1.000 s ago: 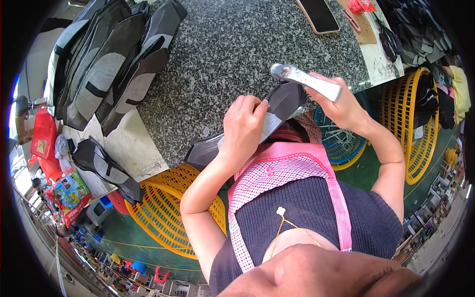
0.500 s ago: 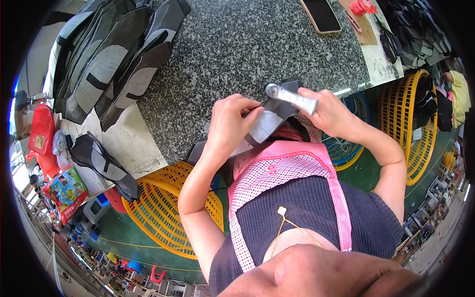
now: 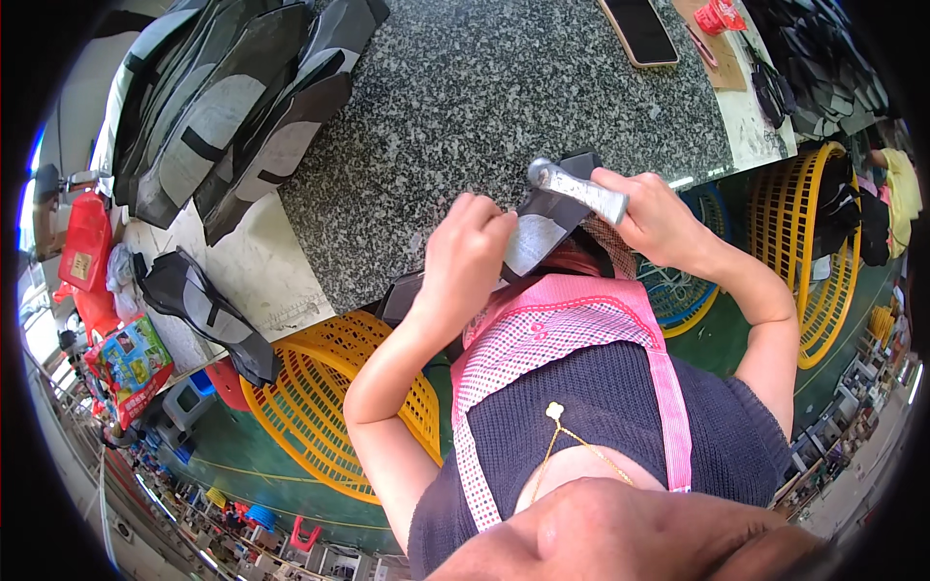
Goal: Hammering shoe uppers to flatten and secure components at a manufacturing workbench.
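A dark grey and black shoe-upper piece (image 3: 539, 232) with a pale grey rounded patch lies over the near edge of the granite slab, reaching toward my apron. My left hand (image 3: 470, 250) is closed at its left edge, fingers curled and thumb against the piece; the fingertips are partly hidden. In my right hand (image 3: 657, 218) is a metal hammer (image 3: 586, 192), gripped by its pale, silvery handle. The hammer's rounded head is over the far part of the piece; whether it touches cannot be told.
Stacked dark pieces (image 3: 218, 121) fill the slab's left side, with one more piece (image 3: 208, 315) nearer me. A phone (image 3: 641, 34), small scissors (image 3: 702, 46) and a red packet (image 3: 719, 15) are at far right. Yellow baskets (image 3: 329, 407) stand below the edge on both sides.
My left hand has turned and curled more, its fingers bunching at the piece's edge. The hammer stays over the far part, in my right hand. The whole view has shifted slightly.
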Demonstrator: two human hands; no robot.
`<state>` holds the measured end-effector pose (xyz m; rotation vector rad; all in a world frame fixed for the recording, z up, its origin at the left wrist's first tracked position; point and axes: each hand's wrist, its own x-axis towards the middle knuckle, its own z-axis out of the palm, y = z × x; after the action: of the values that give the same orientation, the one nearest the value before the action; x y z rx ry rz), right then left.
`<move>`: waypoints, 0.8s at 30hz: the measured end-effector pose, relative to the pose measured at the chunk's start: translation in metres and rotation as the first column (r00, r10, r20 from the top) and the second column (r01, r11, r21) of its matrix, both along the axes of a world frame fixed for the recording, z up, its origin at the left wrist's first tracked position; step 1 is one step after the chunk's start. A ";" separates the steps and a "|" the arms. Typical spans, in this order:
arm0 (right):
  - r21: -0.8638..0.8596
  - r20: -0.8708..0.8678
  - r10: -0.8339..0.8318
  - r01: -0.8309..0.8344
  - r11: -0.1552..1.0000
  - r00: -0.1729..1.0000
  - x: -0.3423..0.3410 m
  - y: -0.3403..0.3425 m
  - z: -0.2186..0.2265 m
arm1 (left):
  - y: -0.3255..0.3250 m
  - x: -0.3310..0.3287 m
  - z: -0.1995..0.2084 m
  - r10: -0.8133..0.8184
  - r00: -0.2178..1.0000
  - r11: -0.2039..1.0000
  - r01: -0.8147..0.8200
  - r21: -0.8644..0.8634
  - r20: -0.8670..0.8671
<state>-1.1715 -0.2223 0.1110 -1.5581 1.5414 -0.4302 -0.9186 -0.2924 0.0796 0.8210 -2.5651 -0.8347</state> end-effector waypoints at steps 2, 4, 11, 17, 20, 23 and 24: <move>-0.191 0.017 -0.016 0.019 0.981 1.000 0.002 0.001 0.005 | 0.007 -0.001 -0.001 -0.035 0.999 0.994 0.039 -0.100 0.035; -0.120 0.165 -0.019 0.039 0.992 0.986 0.011 0.008 0.012 | 0.009 -0.003 0.001 -0.050 0.996 0.977 0.063 -0.204 0.069; -0.115 0.068 -0.285 0.291 0.950 0.956 -0.015 0.000 0.011 | -0.007 -0.027 -0.006 0.039 0.999 0.994 -0.041 -0.104 -0.014; -0.217 -0.119 -0.200 0.171 0.961 0.973 -0.021 0.004 -0.018 | -0.028 -0.067 -0.011 0.114 0.986 0.990 -0.102 0.102 -0.119; -0.150 -0.020 -0.235 0.229 0.962 0.972 -0.020 0.001 -0.008 | -0.033 -0.048 0.000 0.260 0.965 0.800 -0.198 0.566 -0.030; -0.159 -0.048 -0.201 0.191 0.969 0.978 -0.032 -0.003 -0.009 | -0.020 -0.045 -0.006 0.224 0.971 0.888 -0.168 0.429 -0.083; -0.177 -0.055 -0.186 0.174 0.969 0.981 -0.033 -0.005 -0.006 | -0.015 -0.043 -0.008 0.151 0.982 0.965 -0.121 0.233 -0.112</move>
<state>-1.2042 -0.2276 0.1049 -1.5833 1.7482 -0.6299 -0.9617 -0.3073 0.0714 0.9632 -2.3011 -1.1109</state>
